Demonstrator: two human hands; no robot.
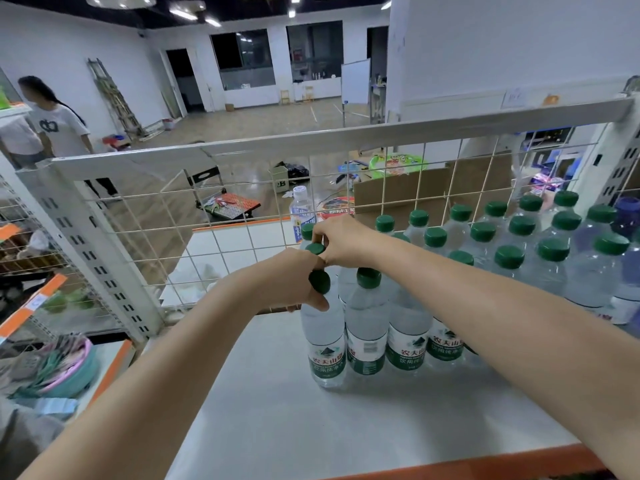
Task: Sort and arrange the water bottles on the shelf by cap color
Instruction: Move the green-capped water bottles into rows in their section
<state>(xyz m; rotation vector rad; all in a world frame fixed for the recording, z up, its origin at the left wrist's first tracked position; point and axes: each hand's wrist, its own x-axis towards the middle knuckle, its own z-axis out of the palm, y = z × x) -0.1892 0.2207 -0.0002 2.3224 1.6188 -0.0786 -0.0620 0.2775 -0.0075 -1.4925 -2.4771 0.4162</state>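
A: Where do the hands sit?

B: The left hand (294, 277) curls round the neck of the green-capped bottle (323, 327) at the near left corner of the block. The right hand (341, 242) pinches the cap of the bottle behind it (316, 248). Both are clamped, knuckles almost touching.

A: And the bottles?

B: The green-capped block (502, 244) fills the right half of the shelf deck (277, 403), packed shoulder to shoulder back to the wire mesh (242, 216). Blue-capped bottles (628, 211) stand at the far right edge. A white-capped bottle (301, 209) stands alone beyond the mesh.

A: What could go wrong?

B: I'd judge tipping the likeliest. Both grips are high, at the neck and cap, so a sideways pull would lean a tall bottle into its neighbours, and in rows this tight one lean may topple several. Two hands crowding one corner can also knock each other's bottle.

A: Room to move?

B: Plenty to the left: bare deck from the corner bottle to the slotted upright (104, 258), and more toward the near orange lip (450, 469). Far side is closed off by the mesh, right side by the block. Lifting straight up, then swinging left, looks safest.
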